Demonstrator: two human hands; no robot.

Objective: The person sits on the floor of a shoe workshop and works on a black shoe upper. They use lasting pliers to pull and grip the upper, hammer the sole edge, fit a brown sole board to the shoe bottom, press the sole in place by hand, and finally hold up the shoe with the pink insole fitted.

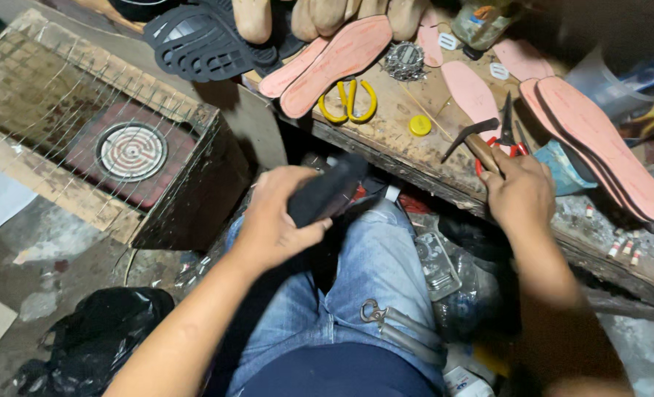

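Note:
My left hand (272, 217) grips a dark shoe upper (327, 192) above my lap, over my blue jeans (371, 272). My right hand (522, 192) is closed on the wooden handle of a hammer (472, 140), whose metal head rests on the wooden workbench (400, 151). Red-handled pliers (506, 126) lie right beside the hammer. Several pink insoles (342, 55) are spread over the bench.
Yellow-handled scissors (349, 101), a yellow cap (419, 125) and a pile of nails (404, 60) lie on the bench. A box with a round coil heater (131, 151) under wire mesh stands to the left. Black soles (202, 44) lie behind it. A black bag (95, 334) sits on the floor.

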